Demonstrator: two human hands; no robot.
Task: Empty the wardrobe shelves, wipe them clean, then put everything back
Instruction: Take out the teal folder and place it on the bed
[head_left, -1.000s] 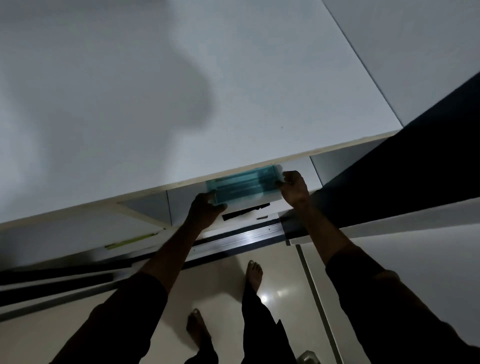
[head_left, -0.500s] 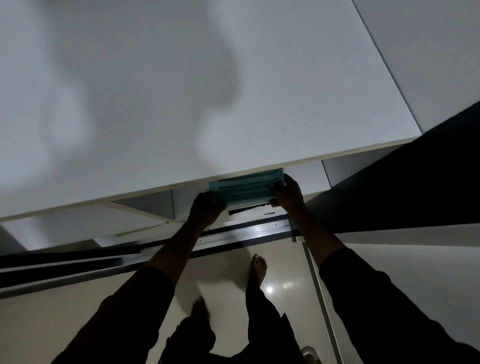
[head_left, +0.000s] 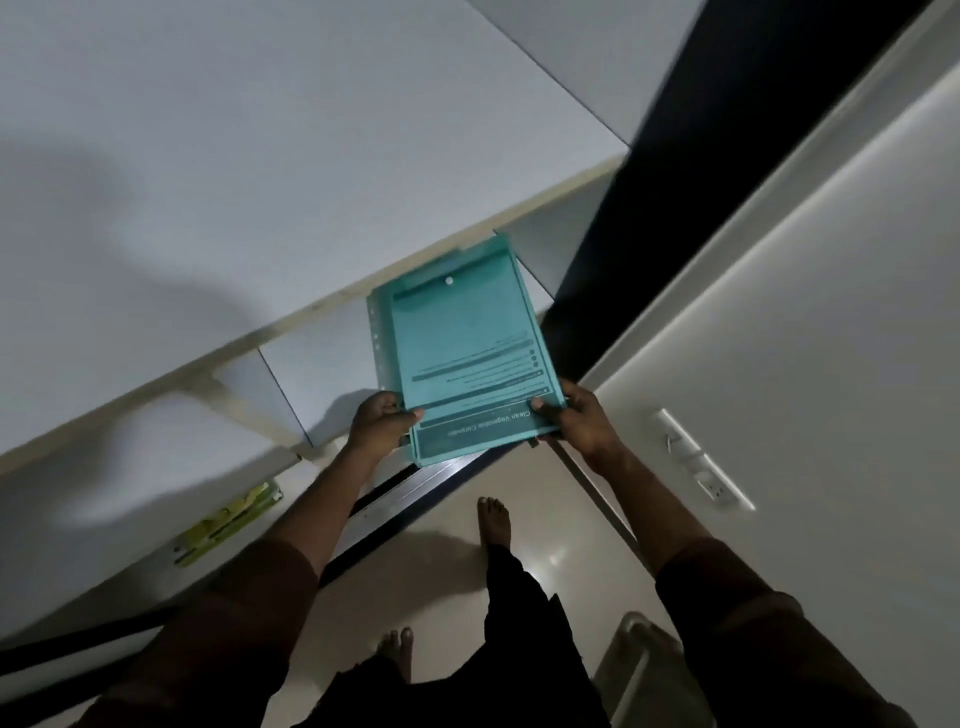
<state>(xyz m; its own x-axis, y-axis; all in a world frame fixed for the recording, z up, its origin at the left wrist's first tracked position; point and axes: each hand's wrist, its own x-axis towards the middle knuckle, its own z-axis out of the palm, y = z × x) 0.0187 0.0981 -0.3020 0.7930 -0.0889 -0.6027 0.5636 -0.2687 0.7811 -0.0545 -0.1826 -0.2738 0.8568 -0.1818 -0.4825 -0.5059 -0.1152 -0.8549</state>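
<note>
At shelf edge | teal folder (head_left: 464, 347) now pulled mostly out | both hands gripping its near corners

Shelf (head_left: 332, 171): broad top bare, open to a hand from above. Folder (head_left: 467, 353) spans the gap between shelf edge and dark door (head_left: 670, 171), held at its near corners by the left hand (head_left: 382, 423) and right hand (head_left: 576, 415); passage there is blocked. Lower shelf (head_left: 104, 499): yellow-green item (head_left: 228, 522), apparently flat, near its front edge, room around it.
</note>
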